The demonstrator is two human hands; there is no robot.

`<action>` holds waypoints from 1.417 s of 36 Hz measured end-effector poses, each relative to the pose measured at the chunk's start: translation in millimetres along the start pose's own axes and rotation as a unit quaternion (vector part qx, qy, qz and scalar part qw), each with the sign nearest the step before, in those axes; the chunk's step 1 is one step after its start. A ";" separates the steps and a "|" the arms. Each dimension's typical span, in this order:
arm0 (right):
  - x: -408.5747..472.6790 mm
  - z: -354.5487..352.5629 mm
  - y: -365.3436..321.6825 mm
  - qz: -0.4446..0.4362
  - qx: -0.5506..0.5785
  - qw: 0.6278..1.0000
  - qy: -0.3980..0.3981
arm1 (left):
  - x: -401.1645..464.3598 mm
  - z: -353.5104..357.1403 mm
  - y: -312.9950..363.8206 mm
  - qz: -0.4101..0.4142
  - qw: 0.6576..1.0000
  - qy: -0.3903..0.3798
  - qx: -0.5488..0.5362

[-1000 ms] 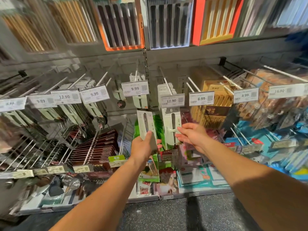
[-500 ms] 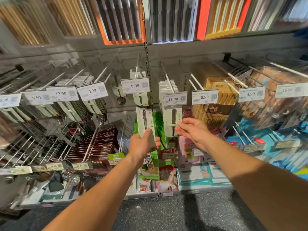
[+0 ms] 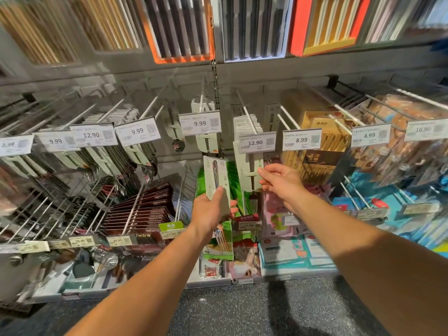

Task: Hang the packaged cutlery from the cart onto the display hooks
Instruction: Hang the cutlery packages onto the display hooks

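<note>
Now, working rightward from the 12.90 price tag (image 3: 257,142) that caps the middle hook, the left hand (image 3: 210,210) sits below and to the left of it, fingers and thumb clamped round the lower part of a packaged cutlery card (image 3: 216,177) held upright, well short of any hook. Directly under that tag hangs a row of matching packs (image 3: 247,172), and the right hand (image 3: 278,180), just below and right of the tag, has its fingertips curled onto the lower edge of the front pack, steadying it.

To do this well, I'd say the right hand should hold the hanging row back while the left lifts its card above the tag, finds the hook tip (image 3: 254,130) with the punched hole, and slides it on square, face outward.

What I can't make out: the card's hang hole is too small to see. Behind the tag, the hook's tip is mostly covered. No cart shows anywhere. Far right of the tag, the bagged goods are blurred, and the shelves far left are smeared too.
</note>
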State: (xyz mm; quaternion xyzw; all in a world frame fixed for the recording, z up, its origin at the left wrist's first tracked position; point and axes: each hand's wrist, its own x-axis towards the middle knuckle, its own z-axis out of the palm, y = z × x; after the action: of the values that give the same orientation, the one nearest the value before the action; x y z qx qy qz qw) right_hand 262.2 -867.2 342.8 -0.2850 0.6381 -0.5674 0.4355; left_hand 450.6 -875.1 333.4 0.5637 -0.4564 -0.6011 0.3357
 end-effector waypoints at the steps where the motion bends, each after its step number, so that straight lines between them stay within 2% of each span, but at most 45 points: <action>1: 0.4 1.5 0.7 0.000 0.002 1.000 -0.001 | 0.7 -0.9 0.6 0.002 1.000 0.000 0.000; 9: -5.7 -6.5 5.8 0.014 0.034 0.999 0.002 | 1.8 -6.9 6.3 0.005 1.000 -0.008 -0.025; 17: -16.2 -16.4 1.8 0.015 0.033 0.999 0.002 | -0.4 -4.7 -2.2 0.003 1.000 -0.012 0.004; 29: -24.8 -12.8 16.5 0.026 -0.002 1.000 0.005 | -4.0 -4.1 -0.7 0.003 0.999 -0.009 0.030; 40: -16.6 -7.6 -4.1 -0.008 -0.013 1.000 0.003 | 0.2 -5.6 -0.1 0.009 1.000 -0.018 0.004; 51: -0.8 -1.7 -6.3 0.016 -0.046 0.999 0.016 | 12.7 -5.0 3.0 0.003 1.000 -0.027 -0.015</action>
State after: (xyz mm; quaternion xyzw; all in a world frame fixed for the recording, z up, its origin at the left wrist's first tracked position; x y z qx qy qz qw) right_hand 260.2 -866.9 349.1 -0.2852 0.6752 -0.5346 0.4208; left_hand 453.4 -888.7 331.7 0.5408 -0.4584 -0.6215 0.3335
